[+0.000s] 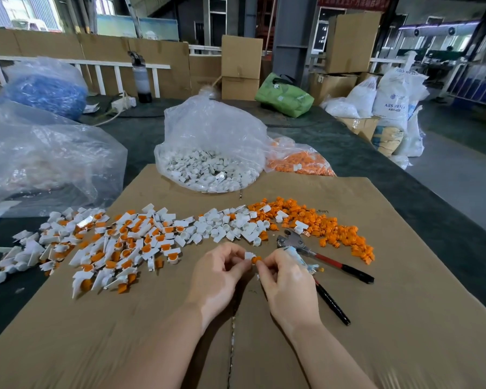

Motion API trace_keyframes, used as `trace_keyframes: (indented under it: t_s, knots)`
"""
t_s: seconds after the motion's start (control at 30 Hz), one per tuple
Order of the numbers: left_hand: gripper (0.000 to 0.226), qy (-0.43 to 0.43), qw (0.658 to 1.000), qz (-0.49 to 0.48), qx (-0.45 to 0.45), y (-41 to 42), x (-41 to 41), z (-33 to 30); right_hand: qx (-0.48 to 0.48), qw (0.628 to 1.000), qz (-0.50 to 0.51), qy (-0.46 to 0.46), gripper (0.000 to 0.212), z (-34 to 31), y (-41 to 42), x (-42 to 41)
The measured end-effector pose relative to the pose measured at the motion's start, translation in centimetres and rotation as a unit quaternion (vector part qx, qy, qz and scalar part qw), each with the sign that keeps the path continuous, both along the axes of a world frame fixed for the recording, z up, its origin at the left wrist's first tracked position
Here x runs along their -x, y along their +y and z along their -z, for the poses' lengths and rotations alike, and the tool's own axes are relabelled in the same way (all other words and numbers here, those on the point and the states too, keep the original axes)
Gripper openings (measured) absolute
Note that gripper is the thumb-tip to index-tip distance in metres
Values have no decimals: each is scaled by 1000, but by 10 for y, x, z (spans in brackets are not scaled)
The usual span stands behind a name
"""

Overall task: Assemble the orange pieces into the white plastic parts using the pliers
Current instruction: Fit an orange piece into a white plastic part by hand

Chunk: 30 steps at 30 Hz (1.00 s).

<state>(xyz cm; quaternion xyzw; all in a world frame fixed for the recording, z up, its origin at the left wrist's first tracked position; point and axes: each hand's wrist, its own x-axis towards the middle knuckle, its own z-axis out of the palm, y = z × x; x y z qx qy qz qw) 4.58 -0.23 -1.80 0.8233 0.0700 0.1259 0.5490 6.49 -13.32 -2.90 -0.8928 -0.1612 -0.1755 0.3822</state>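
While my left hand (218, 266) pinches a white plastic part (249, 255) above the cardboard sheet (376, 318), my right hand (285, 272) pinches an orange piece (256, 259) against it, the pliers (317, 255) lying just beside my right hand.

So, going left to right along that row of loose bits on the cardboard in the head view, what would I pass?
Assembled white-and-orange pieces → loose white plastic parts → pliers → loose orange pieces.
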Motion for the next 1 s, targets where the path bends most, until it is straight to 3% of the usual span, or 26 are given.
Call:
trace_keyframes:
  t_s: [0.3,0.5,0.63,1.0]
  knots:
    - [14,17,1000,24,7,-1,3,-3,25,999,-39,-3,22,-2,1,1]
    - [12,18,997,20,78,1,2,-5,-71,996,-48,31,10,-5,-2,1]
    - [15,12,992,27,126,2,2,-6,-104,993,-44,38,21,-5,-2,1]
    - [13,9,998,37,51,2,3,-6,-77,993,-89,-7,26,-9,-3,2]
